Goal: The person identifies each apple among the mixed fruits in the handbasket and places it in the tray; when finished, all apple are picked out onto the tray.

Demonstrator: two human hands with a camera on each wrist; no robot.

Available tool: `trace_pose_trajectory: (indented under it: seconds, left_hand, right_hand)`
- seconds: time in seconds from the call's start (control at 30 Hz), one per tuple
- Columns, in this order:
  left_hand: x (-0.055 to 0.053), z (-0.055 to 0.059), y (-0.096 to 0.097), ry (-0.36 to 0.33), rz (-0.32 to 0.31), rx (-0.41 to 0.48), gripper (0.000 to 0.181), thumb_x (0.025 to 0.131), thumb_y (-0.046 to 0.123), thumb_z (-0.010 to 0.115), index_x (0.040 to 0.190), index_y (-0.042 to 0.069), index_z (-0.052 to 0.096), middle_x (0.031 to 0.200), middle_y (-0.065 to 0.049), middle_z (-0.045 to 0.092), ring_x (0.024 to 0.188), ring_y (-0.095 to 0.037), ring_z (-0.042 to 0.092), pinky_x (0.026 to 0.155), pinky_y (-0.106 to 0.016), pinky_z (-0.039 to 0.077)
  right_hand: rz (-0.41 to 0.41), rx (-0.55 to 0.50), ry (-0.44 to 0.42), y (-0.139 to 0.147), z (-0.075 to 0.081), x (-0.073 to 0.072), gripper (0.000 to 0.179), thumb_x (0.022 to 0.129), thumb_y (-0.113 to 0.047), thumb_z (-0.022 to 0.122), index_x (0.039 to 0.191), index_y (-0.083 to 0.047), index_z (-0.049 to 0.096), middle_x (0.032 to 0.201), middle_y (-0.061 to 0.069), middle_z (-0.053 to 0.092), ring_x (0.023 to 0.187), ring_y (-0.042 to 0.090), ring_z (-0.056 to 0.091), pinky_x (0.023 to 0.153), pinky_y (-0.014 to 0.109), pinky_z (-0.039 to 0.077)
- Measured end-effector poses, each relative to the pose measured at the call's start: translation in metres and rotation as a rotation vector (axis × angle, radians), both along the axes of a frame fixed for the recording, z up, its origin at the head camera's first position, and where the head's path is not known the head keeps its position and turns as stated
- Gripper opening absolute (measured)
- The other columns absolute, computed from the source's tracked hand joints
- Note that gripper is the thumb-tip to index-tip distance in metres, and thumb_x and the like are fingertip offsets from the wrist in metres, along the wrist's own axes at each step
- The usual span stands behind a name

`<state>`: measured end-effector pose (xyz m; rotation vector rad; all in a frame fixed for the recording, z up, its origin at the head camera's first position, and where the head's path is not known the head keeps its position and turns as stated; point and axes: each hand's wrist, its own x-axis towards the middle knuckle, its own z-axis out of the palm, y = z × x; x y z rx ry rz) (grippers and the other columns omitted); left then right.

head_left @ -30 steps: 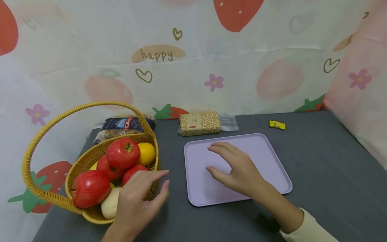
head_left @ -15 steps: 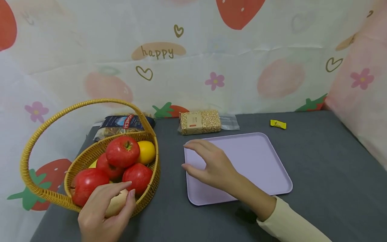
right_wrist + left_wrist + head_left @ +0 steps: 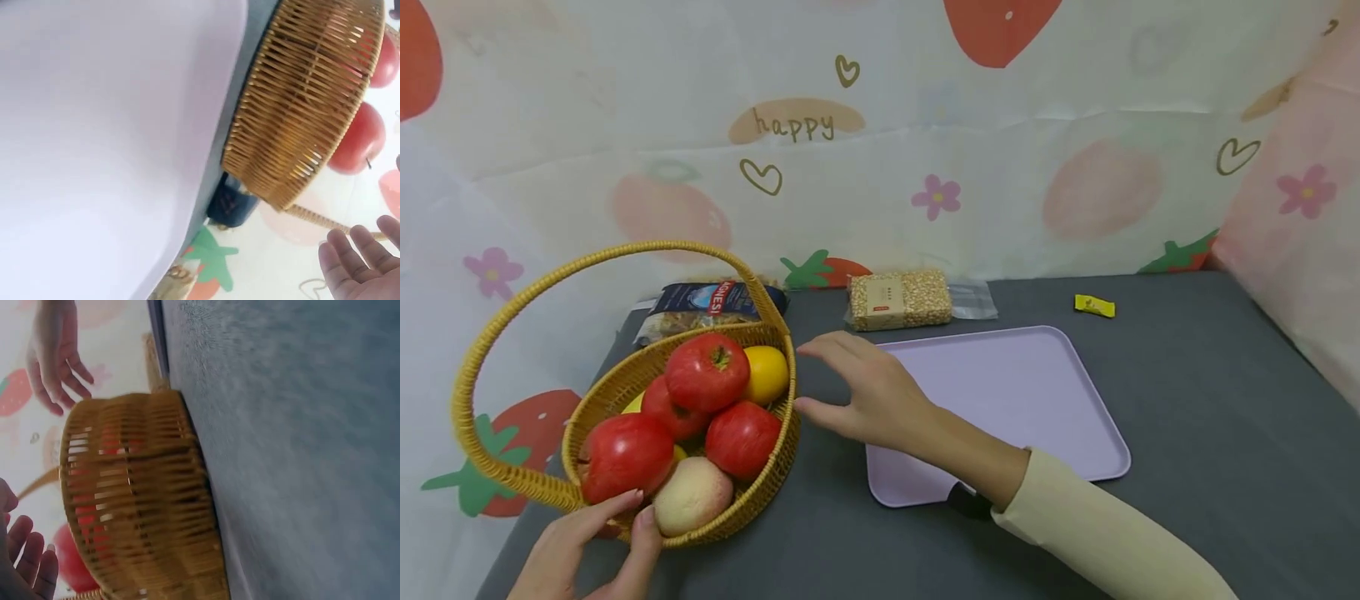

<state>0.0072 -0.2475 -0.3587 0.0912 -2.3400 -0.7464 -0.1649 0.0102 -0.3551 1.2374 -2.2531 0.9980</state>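
A yellow wicker basket (image 3: pixel 771 492) with a tall handle stands at the left. It holds several red apples (image 3: pixel 707 372), a yellow lemon-like fruit (image 3: pixel 767 375) and a pale peach-like fruit (image 3: pixel 692 497). My left hand (image 3: pixel 576 554) hovers by the basket's near left rim, thumb and forefinger apart, and the peach-like fruit lies just right of its thumb. Across the basket, my right hand (image 3: pixel 876 396) has its fingers and thumb spread toward the right rim, its palm empty in the right wrist view. In the left wrist view the left fingers (image 3: pixel 30 553) are loosely bent above the rim.
Right of the basket lies a lilac tray (image 3: pixel 1000 375), partly under my right forearm. Behind stand a bag of grain (image 3: pixel 901 300) and a dark blue pasta bag (image 3: pixel 700 304). A small yellow wrapped sweet (image 3: pixel 1094 306) lies at the back right. A printed cloth (image 3: pixel 865 192) closes off the back.
Both hands have moved left: the left from the basket's right side to its near left rim, uncovering the peach-like fruit; the right from over the tray to the basket's right rim.
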Motion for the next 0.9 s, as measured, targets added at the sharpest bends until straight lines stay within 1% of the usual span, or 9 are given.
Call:
trace_pose_trajectory:
  seconds: [0.07, 0.2, 0.3, 0.4, 0.53, 0.6, 0.63, 0.73, 0.9]
  left_hand:
    - [0.0, -0.001, -0.009, -0.061, -0.027, 0.014, 0.028, 0.072, -0.004, 0.084, 0.099, -0.002, 0.077, 0.085, -0.011, 0.073, 0.077, 0.011, 0.054, 0.072, -0.001, 0.043]
    - [0.001, -0.001, -0.021, -0.165, 0.011, 0.039, 0.027, 0.076, -0.002, 0.083, 0.102, -0.005, 0.075, 0.09, -0.016, 0.073, 0.077, 0.018, 0.051, 0.065, 0.0, 0.042]
    - [0.003, -0.002, -0.024, -0.128, 0.073, 0.048, 0.026, 0.076, -0.005, 0.081, 0.101, -0.009, 0.074, 0.092, -0.022, 0.072, 0.079, 0.022, 0.047, 0.066, 0.002, 0.04]
    - [0.006, -0.005, -0.023, -0.039, 0.189, 0.066, 0.025, 0.079, -0.007, 0.079, 0.102, -0.01, 0.072, 0.094, -0.02, 0.069, 0.085, 0.022, 0.042, 0.071, 0.002, 0.036]
    - [0.008, -0.014, -0.025, 0.049, 0.334, 0.13, 0.034, 0.081, -0.001, 0.08, 0.111, -0.009, 0.066, 0.1, 0.013, 0.059, 0.091, 0.018, 0.042, 0.075, -0.003, 0.034]
    - [0.007, -0.018, -0.03, 0.061, 0.368, 0.165, 0.043, 0.081, 0.002, 0.082, 0.118, -0.005, 0.063, 0.103, 0.022, 0.053, 0.094, 0.015, 0.044, 0.076, -0.004, 0.035]
    - [0.006, -0.018, -0.034, 0.03, 0.373, 0.184, 0.046, 0.08, 0.004, 0.084, 0.12, -0.002, 0.062, 0.105, 0.025, 0.051, 0.093, 0.014, 0.045, 0.075, -0.004, 0.035]
    - [0.001, -0.017, -0.045, -0.04, 0.33, 0.219, 0.058, 0.078, 0.006, 0.086, 0.13, 0.008, 0.059, 0.112, 0.012, 0.058, 0.094, 0.01, 0.048, 0.074, -0.002, 0.037]
    - [-0.001, -0.021, -0.052, -0.009, 0.223, 0.211, 0.082, 0.076, -0.005, 0.084, 0.145, 0.017, 0.046, 0.125, -0.002, 0.057, 0.097, 0.009, 0.052, 0.079, -0.001, 0.041]
  right_hand:
    - [-0.001, 0.004, -0.017, -0.005, 0.002, -0.003, 0.05, 0.086, -0.033, 0.08, 0.127, -0.009, 0.064, 0.123, 0.003, 0.064, 0.11, 0.014, 0.061, 0.093, 0.027, 0.052]
    - [0.006, 0.01, -0.076, -0.015, 0.003, -0.01, 0.051, 0.086, -0.034, 0.081, 0.127, -0.008, 0.063, 0.123, 0.003, 0.064, 0.112, 0.015, 0.06, 0.094, 0.027, 0.051]
    - [0.016, 0.017, -0.14, -0.024, 0.003, -0.015, 0.055, 0.086, -0.033, 0.081, 0.13, -0.008, 0.061, 0.126, 0.004, 0.063, 0.112, 0.015, 0.059, 0.093, 0.027, 0.051]
    - [0.023, 0.028, -0.204, -0.035, 0.003, -0.019, 0.059, 0.086, -0.034, 0.081, 0.134, -0.007, 0.059, 0.13, 0.005, 0.06, 0.113, 0.016, 0.058, 0.093, 0.027, 0.051]
    - [0.042, 0.055, -0.273, -0.051, 0.003, -0.022, 0.067, 0.086, -0.038, 0.08, 0.14, -0.007, 0.054, 0.134, 0.006, 0.058, 0.114, 0.016, 0.057, 0.091, 0.027, 0.051]
    - [0.054, 0.069, -0.305, -0.058, 0.003, -0.023, 0.071, 0.086, -0.04, 0.079, 0.143, -0.008, 0.051, 0.137, 0.006, 0.056, 0.116, 0.017, 0.056, 0.092, 0.027, 0.051]
    - [0.059, 0.077, -0.322, -0.061, 0.003, -0.024, 0.073, 0.086, -0.041, 0.079, 0.144, -0.009, 0.05, 0.137, 0.006, 0.055, 0.116, 0.017, 0.056, 0.091, 0.026, 0.051]
    - [0.063, 0.098, -0.364, -0.071, 0.003, -0.025, 0.079, 0.085, -0.042, 0.079, 0.148, -0.01, 0.045, 0.141, 0.005, 0.052, 0.119, 0.017, 0.055, 0.093, 0.028, 0.051]
    - [0.068, 0.111, -0.403, -0.085, 0.001, -0.026, 0.085, 0.084, -0.044, 0.08, 0.151, -0.01, 0.04, 0.144, 0.005, 0.049, 0.122, 0.017, 0.053, 0.093, 0.031, 0.053]
